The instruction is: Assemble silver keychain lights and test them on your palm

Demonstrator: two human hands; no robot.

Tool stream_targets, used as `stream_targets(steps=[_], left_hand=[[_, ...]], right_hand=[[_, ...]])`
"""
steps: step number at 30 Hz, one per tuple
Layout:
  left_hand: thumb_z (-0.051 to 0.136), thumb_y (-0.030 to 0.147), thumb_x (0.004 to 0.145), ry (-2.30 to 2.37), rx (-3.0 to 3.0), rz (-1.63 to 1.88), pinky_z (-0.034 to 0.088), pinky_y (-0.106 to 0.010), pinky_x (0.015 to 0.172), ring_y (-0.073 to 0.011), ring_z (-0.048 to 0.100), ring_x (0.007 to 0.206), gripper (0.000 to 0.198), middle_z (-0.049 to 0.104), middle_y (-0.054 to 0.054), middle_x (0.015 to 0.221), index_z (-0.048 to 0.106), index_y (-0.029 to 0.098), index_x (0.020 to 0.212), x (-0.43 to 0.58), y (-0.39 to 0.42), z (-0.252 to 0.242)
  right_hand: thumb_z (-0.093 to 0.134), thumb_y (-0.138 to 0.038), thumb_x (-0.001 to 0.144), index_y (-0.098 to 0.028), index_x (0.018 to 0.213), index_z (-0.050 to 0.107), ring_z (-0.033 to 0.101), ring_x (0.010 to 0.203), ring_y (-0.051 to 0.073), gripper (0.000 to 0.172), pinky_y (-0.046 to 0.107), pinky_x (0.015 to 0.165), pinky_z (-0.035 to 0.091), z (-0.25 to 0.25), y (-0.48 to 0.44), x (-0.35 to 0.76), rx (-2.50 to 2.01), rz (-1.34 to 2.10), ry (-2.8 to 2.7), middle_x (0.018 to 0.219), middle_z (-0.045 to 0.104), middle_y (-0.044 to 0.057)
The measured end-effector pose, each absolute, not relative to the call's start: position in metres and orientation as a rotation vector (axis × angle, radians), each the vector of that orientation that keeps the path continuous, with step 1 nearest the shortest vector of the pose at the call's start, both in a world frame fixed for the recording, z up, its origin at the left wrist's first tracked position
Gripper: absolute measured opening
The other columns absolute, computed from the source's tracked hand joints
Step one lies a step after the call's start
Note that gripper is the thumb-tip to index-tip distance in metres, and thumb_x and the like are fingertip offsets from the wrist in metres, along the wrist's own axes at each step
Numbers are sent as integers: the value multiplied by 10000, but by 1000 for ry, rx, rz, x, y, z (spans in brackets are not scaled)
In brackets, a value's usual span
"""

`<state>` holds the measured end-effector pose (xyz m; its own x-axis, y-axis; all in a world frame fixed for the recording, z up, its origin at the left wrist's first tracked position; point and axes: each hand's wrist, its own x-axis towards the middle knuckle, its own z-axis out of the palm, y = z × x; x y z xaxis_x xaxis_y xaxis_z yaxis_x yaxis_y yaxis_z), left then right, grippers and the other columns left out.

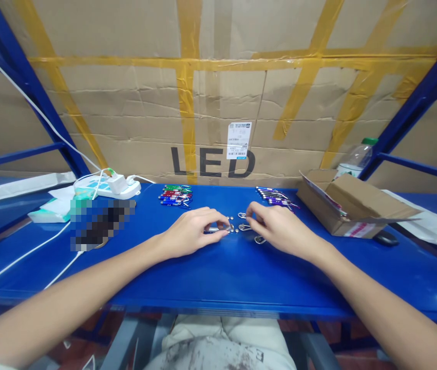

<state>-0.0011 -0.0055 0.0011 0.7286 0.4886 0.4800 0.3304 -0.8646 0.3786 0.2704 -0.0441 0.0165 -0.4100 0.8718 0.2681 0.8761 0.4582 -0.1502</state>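
Both my hands rest on the blue table [218, 272] near its middle. My left hand [193, 231] is closed around a small silvery keychain flashlight [215, 229], fingertips pinching its end. My right hand [276, 228] is curled, its fingertips pinched over small metal clips [243, 226] lying between the hands. Tiny round button cells [233, 229] lie between the two hands. Another metal clip [259, 239] sits just under my right hand.
A pile of coloured keychain flashlights [175, 196] lies behind my left hand, a purple pile [276, 198] behind my right. An open cardboard box [351, 208] and a plastic bottle [355, 159] stand right. A white power strip [106, 186], tissue packs [51, 211] and cable sit left.
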Motion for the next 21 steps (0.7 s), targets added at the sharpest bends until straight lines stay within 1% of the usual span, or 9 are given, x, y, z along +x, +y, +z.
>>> stream_targets(steps=[2,4,7,10,13,16,21], left_hand=[[677,292,1046,649,2661,855,529,-294,840,-182,689,925,146,767,-37,1047,737,214,1153,-1,-5,1],[679,292,1045,651,2659,857,529,-292,838,-183,690,930,146,767,-38,1048,737,213,1153,-1,-5,1],[678,290,1045,645,2656,854,532,-292,839,-184,690,940,150,767,-38,1062,735,215,1162,-2,-5,0],[680,288,1043,644,2655,863,535,-291,833,-185,691,943,155,766,-36,1062,733,219,1171,-2,-5,-1],[682,282,1044,637,2659,876,533,-286,825,-182,692,938,148,763,-33,1049,735,218,1166,-2,-5,-1],[687,278,1043,621,2665,875,527,-281,819,-177,692,924,144,759,-32,1037,737,214,1161,-2,-5,0],[681,277,1048,593,2678,820,515,-289,845,-183,686,949,140,756,-31,1044,734,210,1160,-2,-5,1]], right_hand=[[509,-255,1076,-230,994,589,652,650,219,118,318,596,300,14,-45,271,-1583,-41,-2524,755,707,31],[522,-224,1060,-228,995,584,684,681,228,90,321,590,286,12,-46,270,-1603,-33,-2611,793,732,48],[545,-175,1035,-226,1047,576,714,742,234,60,312,605,315,10,-47,270,-1545,46,-2663,873,761,58],[533,-148,1032,-230,1025,558,685,724,213,85,296,628,354,11,-45,269,-1460,138,-2618,845,737,32],[482,-186,1079,-229,1077,559,654,722,195,88,286,670,402,15,-46,268,-1324,198,-2488,852,719,19],[472,-262,1116,-231,1154,588,667,803,192,126,287,721,447,18,-49,265,-1157,253,-2363,944,734,33],[508,-298,1122,-230,1149,644,683,881,188,155,295,791,492,17,-54,258,-981,329,-2272,1043,755,51]])
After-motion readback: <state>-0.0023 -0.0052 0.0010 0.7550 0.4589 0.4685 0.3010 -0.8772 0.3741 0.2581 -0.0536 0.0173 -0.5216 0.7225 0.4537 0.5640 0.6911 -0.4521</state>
